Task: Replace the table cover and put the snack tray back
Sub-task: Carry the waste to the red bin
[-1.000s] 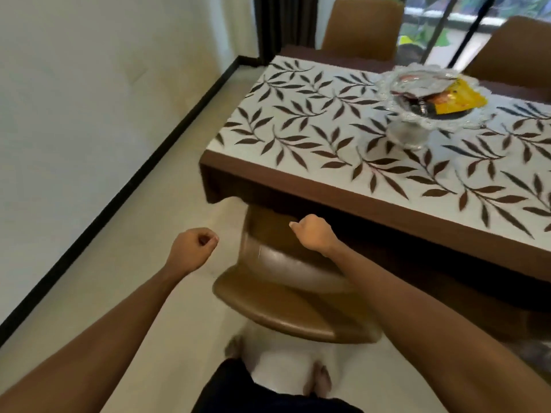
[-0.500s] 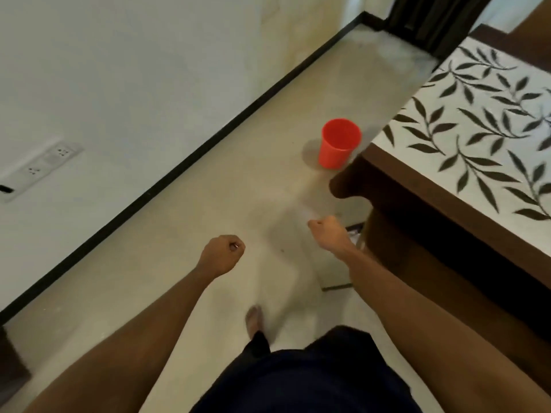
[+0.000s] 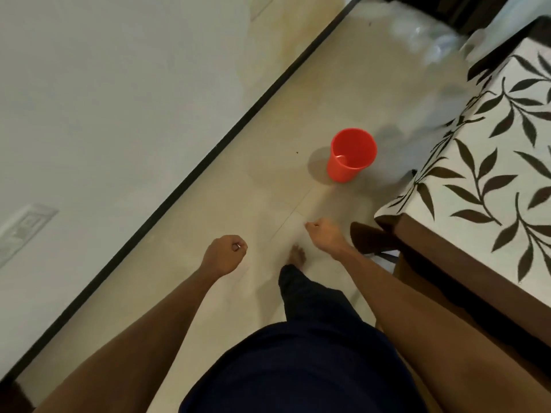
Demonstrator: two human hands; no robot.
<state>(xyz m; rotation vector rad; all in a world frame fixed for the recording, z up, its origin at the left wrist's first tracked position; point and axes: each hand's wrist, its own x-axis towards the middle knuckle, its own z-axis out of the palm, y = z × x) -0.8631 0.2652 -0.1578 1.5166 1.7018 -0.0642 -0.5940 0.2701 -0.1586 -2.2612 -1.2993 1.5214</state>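
The white table cover with dark leaf prints lies over the brown table at the right edge of the head view. My left hand is curled into a fist over the floor and holds nothing. My right hand is also curled with nothing in it, just left of the table's near corner and not touching it. The snack tray is out of view.
A red plastic cup-shaped bin stands on the pale floor beside the table's corner. Crumpled clear plastic lies on the floor further back. A white wall with a black skirting and a socket plate runs along the left.
My view has swung left and down from the tabletop to the floor beside the table, so the snack tray and chairs dropped out of sight. Both fists stay curled. The red bin looks nearer.
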